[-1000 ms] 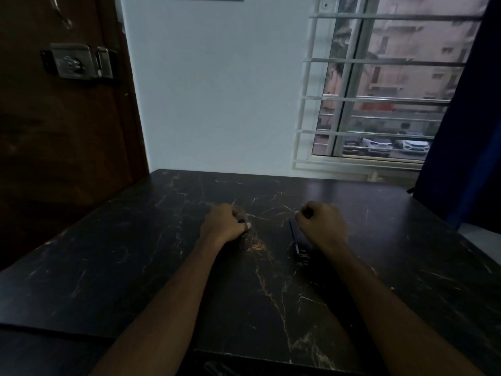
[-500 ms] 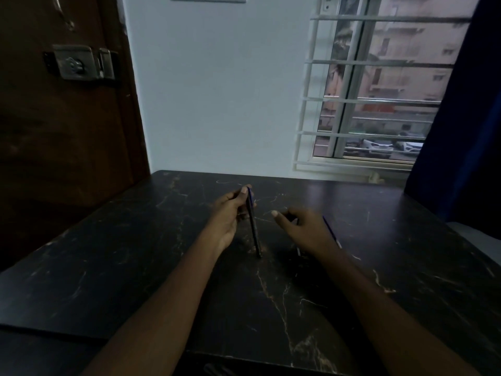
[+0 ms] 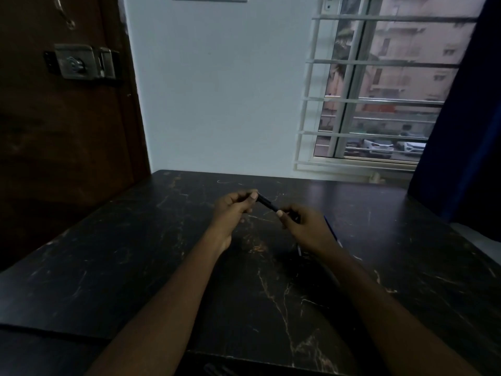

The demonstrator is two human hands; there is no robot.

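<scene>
So both hands are up over the middle of the black marble-look worktop (image 3: 135, 253) with the gold-ish veins, and there's a thin black pen (image 3: 267, 203) stretched between them. The left hand (image 3: 233, 213) pinches the far end of it, thumb on top and fingers curled underneath. The right hand (image 3: 307, 227) grips the near end the same way, with the thumbnail showing right at the barrel. The pen is off the surface, tilted a bit so the left end sits further from the camera. Only the short stretch between the two thumbs is visible; the rest is buried in the fingers.

Just beside the right hand, on its outer side, a thin blue pen (image 3: 330, 228) lies flat on the worktop, partly hidden by the wrist.

Around it: a dark brown wooden door (image 3: 67, 145) on the left with a grey metal latch (image 3: 81, 61), a plain white wall (image 3: 217, 90) straight ahead, a white barred window (image 3: 349, 99) to the right, and a dark blue curtain (image 3: 466, 131) at the edge. The lighting is pretty dim.
</scene>
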